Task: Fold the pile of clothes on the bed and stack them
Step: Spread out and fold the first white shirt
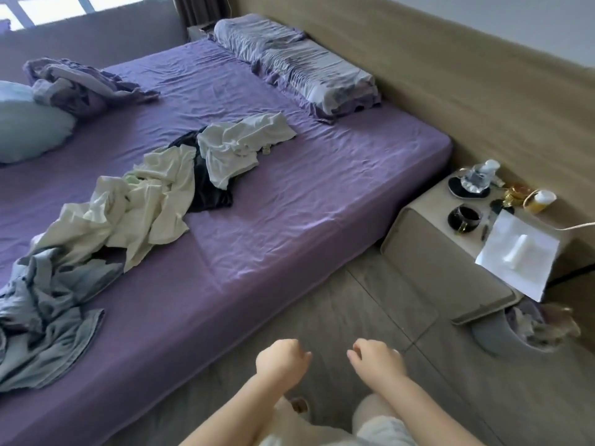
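A loose string of unfolded clothes lies across the purple bed (pixel 289 201). A white shirt (pixel 238 143) is at the far end, partly over a black garment (pixel 206 188). Cream-white garments (pixel 128 214) are crumpled in the middle, and a grey-blue garment (pixel 42 317) sprawls at the near left. My left hand (pixel 281 357) and my right hand (pixel 378 357) hover side by side above the floor, beside the bed and away from the clothes. The fingers of both are loosely curled and hold nothing.
A striped pillow (pixel 309 72) lies by the wooden headboard (pixel 450 78). A crumpled purple blanket (pixel 80 85) and a pale blue cushion (pixel 25 123) sit at the far left. A nightstand (pixel 428 252) on the right carries cups, a glass jug and white paper. A bin (pixel 521 329) stands beneath it.
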